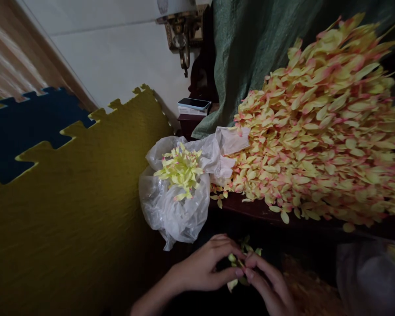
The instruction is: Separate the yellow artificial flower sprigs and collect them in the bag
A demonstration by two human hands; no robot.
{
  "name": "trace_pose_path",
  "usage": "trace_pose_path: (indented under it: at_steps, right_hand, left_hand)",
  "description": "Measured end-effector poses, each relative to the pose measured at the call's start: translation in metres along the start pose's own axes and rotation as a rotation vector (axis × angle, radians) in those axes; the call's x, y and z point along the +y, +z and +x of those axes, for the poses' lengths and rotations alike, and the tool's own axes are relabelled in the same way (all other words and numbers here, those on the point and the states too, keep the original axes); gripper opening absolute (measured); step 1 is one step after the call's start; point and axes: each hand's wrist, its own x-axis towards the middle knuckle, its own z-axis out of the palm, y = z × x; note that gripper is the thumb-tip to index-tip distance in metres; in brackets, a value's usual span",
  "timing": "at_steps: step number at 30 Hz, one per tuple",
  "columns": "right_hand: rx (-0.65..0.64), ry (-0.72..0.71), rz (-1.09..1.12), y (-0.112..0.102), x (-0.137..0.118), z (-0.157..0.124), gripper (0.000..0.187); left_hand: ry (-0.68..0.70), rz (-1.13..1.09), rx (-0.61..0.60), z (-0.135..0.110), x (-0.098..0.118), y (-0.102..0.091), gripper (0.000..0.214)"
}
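My left hand (206, 265) and my right hand (270, 285) meet at the bottom centre, fingertips pinched together on a small green-yellow artificial flower piece (238, 261). Just above them a clear plastic bag (171, 206) lies open, holding several pale yellow-green flower pieces (181, 169). To the right a large heap of yellow and pink artificial petals (319, 131) spreads over a dark surface.
Yellow foam mat (69, 210) and a blue mat tile (23, 127) cover the left. A green cloth (250, 48) hangs at the top. A phone on a box (194, 105) sits on a dark stand. A metal wall fixture (182, 33) hangs above.
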Motion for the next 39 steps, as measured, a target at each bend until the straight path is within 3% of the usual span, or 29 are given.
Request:
trace_pose_path:
  at_steps: [2, 6, 7, 9, 11, 13, 19, 21, 24, 27, 31, 33, 35, 39]
  right_hand:
    - [0.021, 0.036, 0.015, 0.004, 0.004, -0.004, 0.034]
    - [0.326, 0.236, 0.106, 0.016, 0.026, -0.015, 0.045]
    - [0.335, 0.286, 0.143, 0.018, 0.032, -0.015, 0.049]
    - [0.221, 0.339, 0.215, 0.018, 0.041, -0.012, 0.049]
    - [0.073, 0.330, 0.266, 0.016, 0.045, -0.006, 0.042]
    - [0.019, 0.274, 0.279, 0.016, 0.047, 0.000, 0.042]
    - [0.227, 0.213, 0.098, 0.023, 0.055, -0.006, 0.042]
    - [0.241, 0.195, 0.026, 0.023, 0.056, -0.008, 0.044]
    - [0.161, 0.030, -0.082, 0.022, 0.048, -0.006, 0.031]
    - [0.064, -0.219, -0.324, 0.021, 0.033, -0.002, 0.032]
    - [0.057, -0.576, -0.714, 0.015, 0.015, 0.001, 0.031]
    - [0.062, -0.640, -0.768, 0.011, 0.011, 0.002, 0.031]
    - [0.098, -0.547, -0.679, 0.008, 0.012, 0.002, 0.031]
    - [0.290, -0.153, -0.361, 0.011, 0.022, 0.003, 0.035]
  left_hand:
    - [-0.076, -0.022, -0.012, 0.002, -0.003, 0.001, 0.021]
    - [-0.143, -0.062, 0.109, 0.002, -0.011, 0.009, 0.026]
    - [-0.135, -0.071, 0.121, 0.001, -0.012, 0.010, 0.026]
    - [-0.132, -0.086, 0.112, 0.000, -0.015, 0.012, 0.026]
    - [-0.141, -0.097, 0.099, -0.002, -0.016, 0.012, 0.025]
    - [-0.143, -0.119, 0.096, -0.003, -0.018, 0.012, 0.025]
    - [-0.194, -0.150, 0.116, -0.005, -0.019, 0.012, 0.030]
    - [-0.246, -0.147, 0.124, -0.005, -0.021, 0.013, 0.030]
    - [-0.322, -0.253, 0.133, -0.008, -0.027, 0.017, 0.032]
    - [-0.412, -0.478, 0.138, -0.011, -0.036, 0.023, 0.038]
    - [-0.491, -0.640, 0.168, -0.010, -0.043, 0.029, 0.041]
    - [-0.516, -0.703, 0.179, -0.008, -0.043, 0.030, 0.039]
    - [-0.529, -0.798, 0.210, -0.006, -0.043, 0.028, 0.035]
    - [-0.550, -1.148, 0.295, -0.006, -0.045, 0.030, 0.043]
